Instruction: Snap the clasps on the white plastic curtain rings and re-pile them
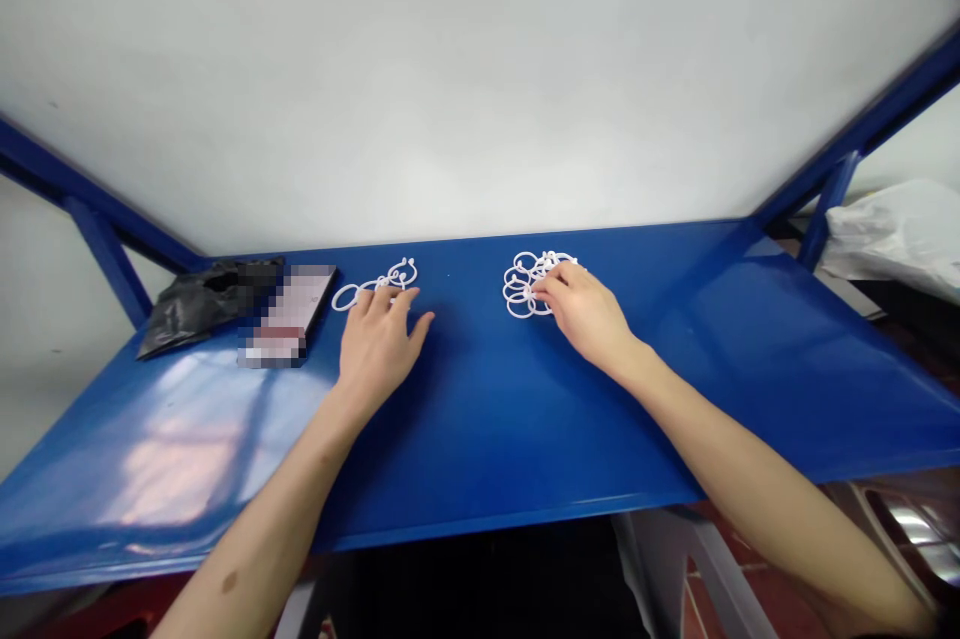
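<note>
Several white plastic rings with small ball ends lie in two groups on a blue tabletop (480, 419). Over the near edge of the left group of rings (406, 277) is my left hand (379, 339), palm down, its fingers spread and the thumb apart. My fingers partly cover those rings, and nothing shows in their grasp. My right hand (589, 309) is at the right pile of rings (519, 297), thumb and fingertips pinched together on a white ring at the pile's near side. The fingers hide part of that pile.
A black plastic bag (199, 304) lies at the far left, beside a flat oblong item (315, 289) that is partly blurred out. Blue frame bars (829, 204) flank the table, with a white wall (480, 89) behind. A white plastic bag (900, 229) stands beyond the right side.
</note>
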`<state>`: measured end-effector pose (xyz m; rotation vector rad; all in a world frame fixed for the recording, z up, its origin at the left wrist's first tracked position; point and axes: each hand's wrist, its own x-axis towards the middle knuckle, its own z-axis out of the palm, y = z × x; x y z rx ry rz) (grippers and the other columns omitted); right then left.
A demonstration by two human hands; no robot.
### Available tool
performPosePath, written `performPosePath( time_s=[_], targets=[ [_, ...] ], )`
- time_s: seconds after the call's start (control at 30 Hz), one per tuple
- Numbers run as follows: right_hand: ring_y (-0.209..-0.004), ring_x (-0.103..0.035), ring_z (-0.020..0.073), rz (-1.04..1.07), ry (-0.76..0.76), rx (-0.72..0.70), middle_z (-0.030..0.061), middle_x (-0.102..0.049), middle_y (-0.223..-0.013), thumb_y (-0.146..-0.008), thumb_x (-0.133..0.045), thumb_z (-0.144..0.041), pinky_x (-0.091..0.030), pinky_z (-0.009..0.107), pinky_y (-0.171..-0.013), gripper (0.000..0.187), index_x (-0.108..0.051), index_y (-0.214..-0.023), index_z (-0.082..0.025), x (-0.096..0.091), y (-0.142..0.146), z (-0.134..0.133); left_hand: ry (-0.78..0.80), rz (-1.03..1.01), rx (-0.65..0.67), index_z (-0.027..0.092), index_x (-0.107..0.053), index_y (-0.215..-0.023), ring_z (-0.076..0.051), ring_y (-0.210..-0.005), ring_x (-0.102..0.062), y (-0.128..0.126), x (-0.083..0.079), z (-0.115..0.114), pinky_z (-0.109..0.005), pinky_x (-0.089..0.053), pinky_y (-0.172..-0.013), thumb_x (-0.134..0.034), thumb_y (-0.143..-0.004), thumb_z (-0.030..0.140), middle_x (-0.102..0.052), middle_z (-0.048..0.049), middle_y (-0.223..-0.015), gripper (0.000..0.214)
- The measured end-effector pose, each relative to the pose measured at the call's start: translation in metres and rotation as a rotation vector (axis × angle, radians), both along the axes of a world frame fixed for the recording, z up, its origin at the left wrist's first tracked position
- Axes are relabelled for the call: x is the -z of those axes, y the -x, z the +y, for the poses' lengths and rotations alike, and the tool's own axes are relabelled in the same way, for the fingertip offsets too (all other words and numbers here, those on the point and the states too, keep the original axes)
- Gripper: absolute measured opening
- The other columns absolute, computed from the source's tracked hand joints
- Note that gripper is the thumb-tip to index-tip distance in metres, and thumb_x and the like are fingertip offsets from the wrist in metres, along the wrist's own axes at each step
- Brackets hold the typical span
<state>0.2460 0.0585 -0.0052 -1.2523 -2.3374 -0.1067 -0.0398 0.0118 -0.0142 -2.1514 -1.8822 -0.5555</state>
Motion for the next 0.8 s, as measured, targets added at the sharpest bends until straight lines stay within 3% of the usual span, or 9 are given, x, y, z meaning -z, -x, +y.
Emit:
performPosePath(
  time_s=[0.07, 0.17, 0.37, 0.53, 0.67, 0.8],
  targets=[
    [-0.092, -0.061, 0.0240, -0.062, 0.004, 0.032, 0.0102, -0.067, -0.103, -0.100, -0.048, -0.020, -0.050, 0.035, -0.075, 0.023, -0.071, -0.100, -0.018, 0.000, -0.007, 0.006, 0.048, 0.101, -0.085, 0.010, -0.065, -0.127, -0.039, -0.114, -0.054, 0.007, -0.001, 0.001, -0.051, -0.045, -0.095, -0.051, -0.095, 0.039, -0.065, -0.0205, -0.122, 0.045],
    [-0.094, -0.061, 0.0247, -0.078, 0.007, 0.036, 0.0102, -0.067, -0.104, -0.099, -0.048, -0.016, -0.050, 0.035, -0.071, 0.024, -0.072, -0.102, -0.019, 0.002, -0.011, 0.010, 0.121, 0.153, -0.099, 0.013, -0.066, -0.124, -0.039, -0.110, -0.056, 0.011, -0.002, 0.001, -0.051, -0.045, -0.090, -0.047, -0.095, 0.032, -0.069, -0.0189, -0.115, 0.039],
    [-0.094, -0.060, 0.0267, 0.011, -0.041, 0.004, 0.0123, -0.066, -0.105, -0.100, -0.048, -0.019, -0.053, 0.038, -0.069, 0.024, -0.071, -0.105, -0.019, 0.001, -0.009, 0.007, 0.083, 0.051, -0.062, 0.017, -0.067, -0.118, -0.036, -0.103, -0.058, 0.012, -0.003, 0.002, -0.047, -0.042, -0.083, -0.043, -0.095, 0.025, -0.075, -0.0137, -0.104, 0.034],
    [-0.095, -0.062, 0.0255, 0.077, -0.086, -0.047, 0.0115, -0.066, -0.102, -0.101, -0.051, -0.026, -0.056, 0.039, -0.073, 0.021, -0.071, -0.101, -0.019, -0.004, 0.001, -0.003, 0.044, -0.079, -0.119, 0.014, -0.062, -0.124, -0.038, -0.107, -0.058, 0.008, -0.015, -0.003, -0.050, -0.041, -0.086, -0.044, -0.095, 0.026, -0.073, -0.0157, -0.108, 0.036],
    [-0.095, -0.065, 0.0244, 0.122, -0.064, -0.178, 0.0110, -0.067, -0.103, -0.101, -0.052, -0.026, -0.058, 0.040, -0.079, 0.021, -0.069, -0.109, -0.018, -0.001, 0.014, -0.016, -0.009, -0.337, -0.058, 0.014, -0.063, -0.122, -0.031, -0.101, -0.062, -0.002, -0.027, -0.010, -0.048, -0.045, -0.089, -0.044, -0.096, 0.027, -0.069, -0.0141, -0.105, 0.035],
    [-0.112, -0.065, 0.0261, 0.214, 0.040, -0.285, 0.0142, -0.064, -0.126, -0.101, -0.053, -0.031, -0.059, 0.046, -0.090, 0.036, -0.055, -0.135, -0.020, 0.003, 0.028, -0.032, 0.190, -0.807, 0.168, 0.019, -0.063, -0.122, -0.019, -0.083, -0.065, -0.013, -0.033, -0.018, -0.035, -0.052, -0.078, -0.050, -0.096, 0.036, -0.069, -0.0068, -0.099, 0.034]
  ],
)
